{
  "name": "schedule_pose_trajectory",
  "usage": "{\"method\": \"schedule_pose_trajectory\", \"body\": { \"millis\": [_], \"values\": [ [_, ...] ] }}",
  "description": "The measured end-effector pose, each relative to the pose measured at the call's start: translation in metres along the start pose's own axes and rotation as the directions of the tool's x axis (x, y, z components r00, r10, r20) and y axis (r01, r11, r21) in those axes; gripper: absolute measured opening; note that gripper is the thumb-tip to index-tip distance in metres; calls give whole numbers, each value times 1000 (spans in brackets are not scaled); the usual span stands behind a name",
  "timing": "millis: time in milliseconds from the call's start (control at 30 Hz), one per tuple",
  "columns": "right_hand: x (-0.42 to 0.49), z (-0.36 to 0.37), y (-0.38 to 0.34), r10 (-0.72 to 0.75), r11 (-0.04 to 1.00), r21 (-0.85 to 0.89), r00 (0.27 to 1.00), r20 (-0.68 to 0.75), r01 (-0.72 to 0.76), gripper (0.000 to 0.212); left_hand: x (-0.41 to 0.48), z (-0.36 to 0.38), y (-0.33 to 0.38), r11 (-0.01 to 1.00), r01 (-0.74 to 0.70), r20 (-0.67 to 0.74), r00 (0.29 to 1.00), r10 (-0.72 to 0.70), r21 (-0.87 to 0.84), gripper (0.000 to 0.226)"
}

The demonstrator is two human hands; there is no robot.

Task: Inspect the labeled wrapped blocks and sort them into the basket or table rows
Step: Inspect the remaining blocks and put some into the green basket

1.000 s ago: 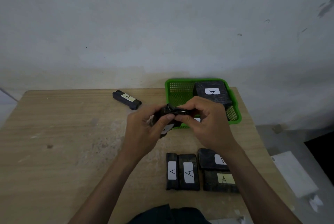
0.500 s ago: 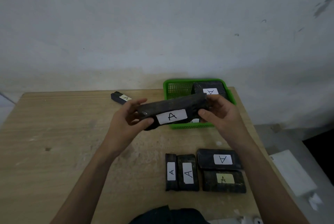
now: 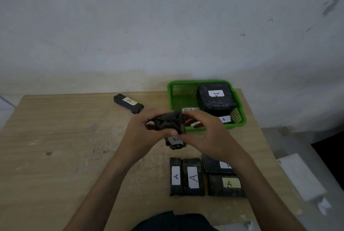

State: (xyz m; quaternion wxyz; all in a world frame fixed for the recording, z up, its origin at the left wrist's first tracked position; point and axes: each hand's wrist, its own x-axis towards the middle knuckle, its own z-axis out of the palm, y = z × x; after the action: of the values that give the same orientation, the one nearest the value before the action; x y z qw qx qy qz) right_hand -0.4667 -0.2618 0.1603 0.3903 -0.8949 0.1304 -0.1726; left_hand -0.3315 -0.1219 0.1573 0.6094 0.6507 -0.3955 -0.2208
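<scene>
Both my hands hold one black wrapped block (image 3: 170,123) above the table, end-on toward me, its white "A" label (image 3: 175,140) facing down. My left hand (image 3: 141,134) grips its left side. My right hand (image 3: 208,137) grips its right side. The green basket (image 3: 172,93) at the back right holds a large black block (image 3: 216,98) labelled "A" and smaller labelled blocks (image 3: 224,119). Near me lie several labelled blocks: two upright ones (image 3: 187,176) side by side and two stacked rows (image 3: 225,184) to their right. One long block (image 3: 128,103) lies alone at the back.
The wooden table (image 3: 55,147) ends at a white wall behind and drops off on the right, where a white sheet (image 3: 301,175) lies on the floor. My dark clothing (image 3: 175,221) shows at the near edge.
The held block has turned from lying sideways with its label facing me to pointing end-on, label underneath. My hands have drawn closer together around it.
</scene>
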Motion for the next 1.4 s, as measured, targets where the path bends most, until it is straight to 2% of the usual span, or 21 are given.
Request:
{"method": "schedule_pose_trajectory", "body": {
  "millis": [67,133,267,400,600,733,867,1033,1200,1300,1400],
  "values": [
    [2,0,-9,-94,996,-14,994,-62,93,46,-1,3,1,999,-19,8,1000,18,48,51],
    [3,0,-12,-127,991,-56,984,-126,121,45,-2,5,4,1000,14,-41,999,-14,4,56],
    [4,5,-16,-121,987,-129,970,-211,95,49,-6,8,7,998,25,-132,991,-32,-58,42],
    [4,6,-17,-189,966,-211,965,-182,149,40,-7,13,6,1000,-26,-181,983,24,-9,34],
    [4,15,-9,-250,946,-246,959,-136,212,17,-6,14,-2,976,-60,-232,966,109,209,46],
    [4,17,-7,-243,952,-227,958,-150,206,18,-5,10,-2,962,-91,-212,966,149,258,31],
    [7,17,-7,-275,949,-203,949,-155,242,17,-5,10,-8,960,-60,-250,959,131,273,30],
    [7,17,1,-201,976,-125,965,-167,181,19,-1,8,-10,967,22,-159,987,20,253,29],
    [5,14,5,-193,978,-99,976,-104,183,18,-5,13,-13,963,23,-186,982,29,269,34],
    [5,8,9,-117,993,15,990,-82,119,25,-3,10,-9,986,50,-105,994,-34,157,26],
    [7,-1,13,30,987,163,993,-111,-12,36,-2,8,-3,999,27,13,1000,-28,25,36]
  ]
}}
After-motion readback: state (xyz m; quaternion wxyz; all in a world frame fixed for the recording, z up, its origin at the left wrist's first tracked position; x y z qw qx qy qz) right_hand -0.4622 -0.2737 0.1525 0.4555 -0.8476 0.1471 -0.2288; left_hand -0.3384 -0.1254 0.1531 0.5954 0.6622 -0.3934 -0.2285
